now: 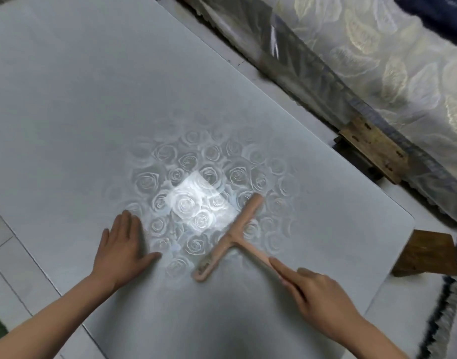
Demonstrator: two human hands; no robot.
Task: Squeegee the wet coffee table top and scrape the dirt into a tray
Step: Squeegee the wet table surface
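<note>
A pink T-shaped squeegee (231,235) lies blade-down on the grey coffee table top (92,112), which shows a rose pattern under a bright reflection. Some dark dirt clings to the near end of the blade (205,265). My right hand (318,294) grips the squeegee's handle, index finger stretched along it. My left hand (121,247) rests flat on the table, fingers straight, to the left of the blade. No tray is in view.
A sofa with a pale leaf-patterned cover (377,73) runs along the table's far right side. A wooden block (426,255) sits on the floor by the table's right corner. Tiled floor (4,242) shows at the left.
</note>
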